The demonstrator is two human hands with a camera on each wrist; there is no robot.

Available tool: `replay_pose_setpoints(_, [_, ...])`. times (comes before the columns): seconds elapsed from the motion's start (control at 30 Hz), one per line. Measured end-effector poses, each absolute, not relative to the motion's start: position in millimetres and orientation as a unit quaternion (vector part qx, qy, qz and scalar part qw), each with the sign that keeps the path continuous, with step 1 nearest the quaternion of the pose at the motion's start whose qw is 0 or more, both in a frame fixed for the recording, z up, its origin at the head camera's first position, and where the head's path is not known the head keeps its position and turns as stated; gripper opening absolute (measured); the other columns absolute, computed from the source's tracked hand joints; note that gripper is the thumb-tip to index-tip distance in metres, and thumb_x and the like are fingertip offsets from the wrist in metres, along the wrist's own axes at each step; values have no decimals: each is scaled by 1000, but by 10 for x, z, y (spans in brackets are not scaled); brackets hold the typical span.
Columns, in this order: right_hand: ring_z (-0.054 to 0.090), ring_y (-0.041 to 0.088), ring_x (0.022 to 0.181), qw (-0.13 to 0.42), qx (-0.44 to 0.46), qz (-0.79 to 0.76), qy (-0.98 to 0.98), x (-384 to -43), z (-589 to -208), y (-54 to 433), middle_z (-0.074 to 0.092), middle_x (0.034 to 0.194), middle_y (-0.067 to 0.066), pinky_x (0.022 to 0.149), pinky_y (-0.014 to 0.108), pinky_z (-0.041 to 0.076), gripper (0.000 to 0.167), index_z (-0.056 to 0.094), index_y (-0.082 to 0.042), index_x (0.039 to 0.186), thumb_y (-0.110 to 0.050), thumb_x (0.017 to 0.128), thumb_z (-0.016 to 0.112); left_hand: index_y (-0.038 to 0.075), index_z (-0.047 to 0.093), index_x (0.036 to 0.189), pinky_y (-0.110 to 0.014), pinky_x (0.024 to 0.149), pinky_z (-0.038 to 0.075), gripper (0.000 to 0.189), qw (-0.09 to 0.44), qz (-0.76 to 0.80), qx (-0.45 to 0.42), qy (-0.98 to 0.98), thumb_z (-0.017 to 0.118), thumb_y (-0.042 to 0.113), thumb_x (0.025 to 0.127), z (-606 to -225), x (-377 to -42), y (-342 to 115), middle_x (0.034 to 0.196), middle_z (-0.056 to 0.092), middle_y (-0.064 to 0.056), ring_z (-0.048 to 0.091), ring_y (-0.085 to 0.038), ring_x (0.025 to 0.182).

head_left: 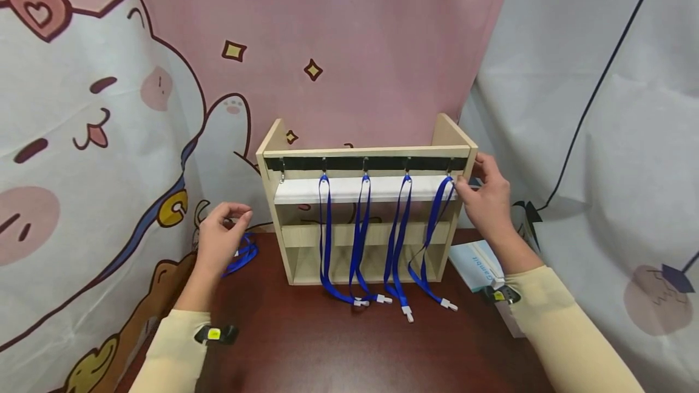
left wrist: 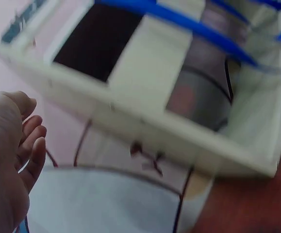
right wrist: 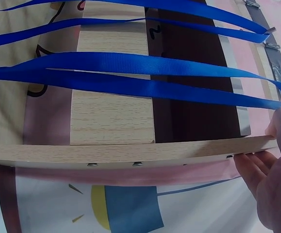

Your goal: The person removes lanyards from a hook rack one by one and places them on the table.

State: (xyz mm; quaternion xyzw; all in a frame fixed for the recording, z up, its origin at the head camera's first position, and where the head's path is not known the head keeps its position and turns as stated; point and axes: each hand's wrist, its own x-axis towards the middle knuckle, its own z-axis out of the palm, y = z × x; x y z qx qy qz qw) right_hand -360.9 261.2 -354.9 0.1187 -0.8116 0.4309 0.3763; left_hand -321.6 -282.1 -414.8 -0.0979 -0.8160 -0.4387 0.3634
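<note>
A small wooden shelf (head_left: 363,235) stands on the table, with a row of metal hooks on a black strip (head_left: 344,164) along its top. Several blue lanyards (head_left: 357,241) with white clips hang from the hooks; the leftmost hook (head_left: 282,168) carries none. My right hand (head_left: 488,196) grips the shelf's right side panel (right wrist: 179,150) near the top, thumb at its front edge and fingers on the outer face. Left of the shelf, my left hand (head_left: 222,238) is raised in the air, fingers loosely bent and holding nothing. Behind it lies another blue lanyard (head_left: 243,256), partly hidden.
A light blue box marked Gambit (head_left: 476,264) lies right of the shelf, partly behind my right forearm. The dark red table (head_left: 338,344) extends in front. Printed curtains (head_left: 371,47) hang close behind and on both sides.
</note>
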Motion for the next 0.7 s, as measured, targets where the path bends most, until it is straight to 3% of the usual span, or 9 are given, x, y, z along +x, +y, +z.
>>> replay_pose_setpoints(0.17, [68, 24, 121, 378, 121, 432, -810, -3628, -3565, 2612, 71, 138, 12, 82, 12, 49, 48, 57, -15, 152, -7, 105, 65, 7, 82, 107, -18, 78, 54, 5, 368, -482, -144, -782, 78, 10, 104, -4012, -3071, -2452, 105, 78, -3, 68, -10, 90])
replay_pose_setpoints(0.37, [69, 27, 121, 380, 120, 430, -811, -3644, -3569, 2593, 72, 137, 13, 82, 15, 51, 48, 58, -15, 151, -6, 104, 65, 0, 80, 109, -18, 77, 54, 9, 373, -516, -191, -747, 78, -2, 101, -3874, -2931, -1995, 103, 76, -14, 66, -12, 89])
replay_pose_setpoints(0.57, [68, 26, 122, 382, 111, 431, -810, -3628, -3554, 2598, 72, 138, 12, 83, 14, 49, 48, 58, -16, 152, -8, 106, 65, -9, 77, 114, -18, 76, 55, 16, 374, -537, -214, -725, 76, -8, 99, -3641, -2818, -1610, 105, 73, -25, 69, -23, 84])
replay_pose_setpoints(0.7, [68, 26, 125, 381, 111, 430, -811, -3626, -3558, 2603, 71, 140, 11, 89, 27, 58, 48, 57, -16, 153, -10, 106, 65, -10, 77, 117, -17, 79, 55, 19, 382, -545, -215, -715, 76, -10, 98, -3589, -2852, -1469, 105, 74, -27, 71, -28, 90])
